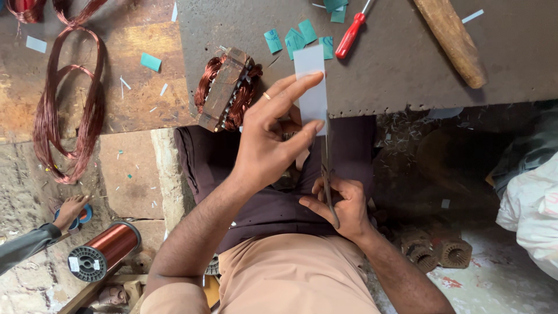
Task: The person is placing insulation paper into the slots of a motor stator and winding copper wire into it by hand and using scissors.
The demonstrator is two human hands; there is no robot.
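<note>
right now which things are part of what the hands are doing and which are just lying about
In use:
- left hand holding pale paper strip
- right hand working scissors

Lying about:
- copper-wound stator
- red screwdriver
- wooden handle
- green paper bits
- copper wire spool
- loose wire coil

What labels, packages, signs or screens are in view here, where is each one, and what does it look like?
Spool label: small white rectangular sticker on the grey end flange of the copper wire spool, lower left on the floor.
Second sticker: smaller white patch on the same flange, right of the hub.
No packages, signs or screens in view.
</note>
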